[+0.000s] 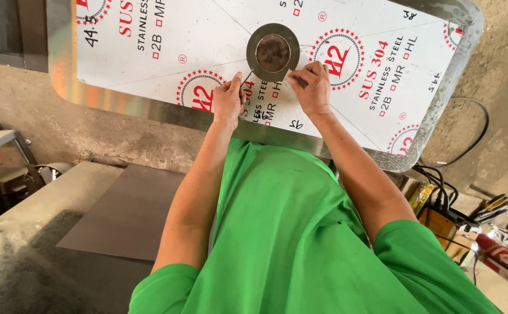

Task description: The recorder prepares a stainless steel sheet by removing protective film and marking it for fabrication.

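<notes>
A round grey metal ring (273, 52) with a dark rusty centre lies flat on a large stainless steel sheet (62, 70) covered in white printed protective film. My left hand (227, 100) grips a thin pointed scriber (246, 77), and its tip touches the ring's lower left edge. My right hand (312, 87) presses its fingertips on the ring's lower right edge and holds it down against the sheet. Both forearms reach out over my green shirt (289, 232).
A dark grey flat plate (129, 209) lies on a metal bench at lower left. Black cables (440, 186), a yellow box and hand tools (492, 206) crowd the right side. Bare concrete floor (137, 139) lies below the sheet's shiny rounded edge.
</notes>
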